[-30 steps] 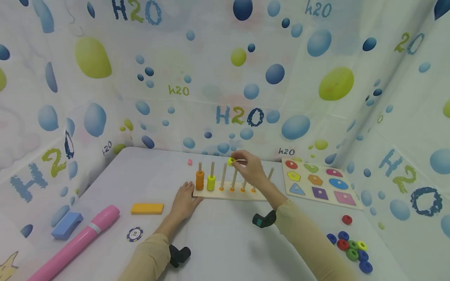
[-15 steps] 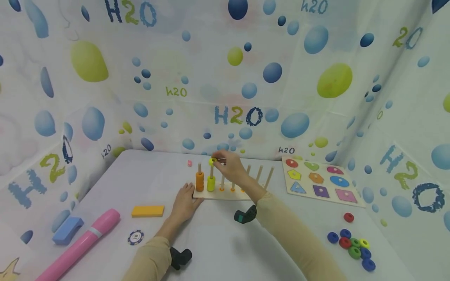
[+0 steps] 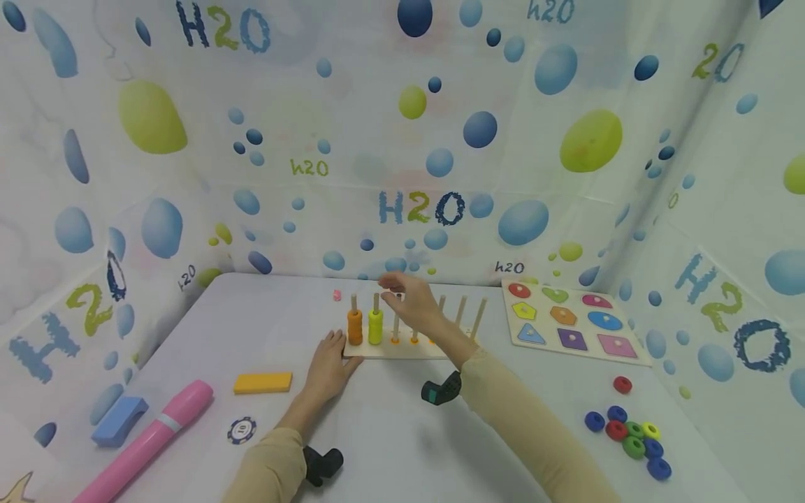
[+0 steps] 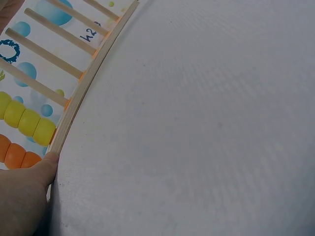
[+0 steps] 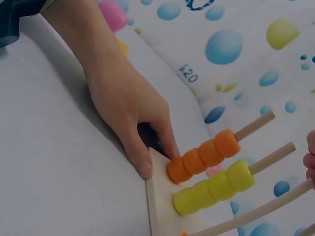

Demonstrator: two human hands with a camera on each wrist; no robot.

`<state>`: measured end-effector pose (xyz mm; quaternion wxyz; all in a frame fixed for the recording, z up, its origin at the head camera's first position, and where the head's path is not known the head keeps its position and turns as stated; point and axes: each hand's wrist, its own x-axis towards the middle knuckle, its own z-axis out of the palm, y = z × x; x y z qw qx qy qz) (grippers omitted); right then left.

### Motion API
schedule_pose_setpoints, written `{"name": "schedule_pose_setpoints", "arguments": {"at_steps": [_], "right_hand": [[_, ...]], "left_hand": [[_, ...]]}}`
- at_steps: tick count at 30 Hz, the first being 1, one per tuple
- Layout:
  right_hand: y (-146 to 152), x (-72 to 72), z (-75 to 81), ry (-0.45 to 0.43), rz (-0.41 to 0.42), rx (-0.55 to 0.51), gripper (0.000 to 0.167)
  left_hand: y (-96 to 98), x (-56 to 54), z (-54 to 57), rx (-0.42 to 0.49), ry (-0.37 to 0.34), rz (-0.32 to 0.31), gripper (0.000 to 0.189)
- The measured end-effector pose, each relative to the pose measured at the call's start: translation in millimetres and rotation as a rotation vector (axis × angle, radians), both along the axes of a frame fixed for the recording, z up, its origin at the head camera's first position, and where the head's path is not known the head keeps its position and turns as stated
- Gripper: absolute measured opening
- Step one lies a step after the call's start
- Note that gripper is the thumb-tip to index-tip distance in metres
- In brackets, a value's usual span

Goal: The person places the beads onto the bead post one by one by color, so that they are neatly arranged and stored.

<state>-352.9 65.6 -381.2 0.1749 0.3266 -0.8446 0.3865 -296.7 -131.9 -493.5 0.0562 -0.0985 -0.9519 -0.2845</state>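
A wooden peg board (image 3: 402,352) stands on the table with a row of upright pegs. Orange rings (image 5: 204,155) are stacked on its leftmost peg, and yellow rings (image 5: 214,188) fill much of the second. My left hand (image 3: 328,367) holds the board's left end, thumb against the front edge (image 4: 61,135) and fingers around the back. Just right of the yellow peg's top, my right hand (image 3: 411,304) hovers with loosely bent fingers and no ring in them. Only its fingertips (image 5: 310,155) show at the right wrist view's edge. The remaining pegs are bare.
Loose red, blue, green and yellow rings (image 3: 634,447) lie at the right. A shape puzzle board (image 3: 581,339) is behind them. On the left are a yellow block (image 3: 263,383), a poker chip (image 3: 242,430), a blue block (image 3: 119,421) and a pink tube (image 3: 151,436).
My right hand moved left with a yellow ring to the second peg and let it go. The yellow stack is taller now. My left hand stayed at the board's end.
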Motion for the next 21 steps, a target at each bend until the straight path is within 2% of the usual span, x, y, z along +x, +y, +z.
{"name": "schedule_pose_setpoints", "arguments": {"at_steps": [8,16,21], "right_hand": [[36.3,12.6,4.0,-0.018,0.028,-0.089,0.024],[78.4,26.9,4.5,-0.154,-0.009,-0.161,0.027],[103.2,34.1,1.5,-0.181,-0.025,-0.176,0.026]], "left_hand": [[0.5,-1.0,-1.0,0.011,-0.017,-0.008,0.066],[1.4,-0.8,1.5,-0.005,-0.033,-0.006,0.068],[0.5,-2.1,0.5,-0.005,-0.026,-0.012,0.069]]}}
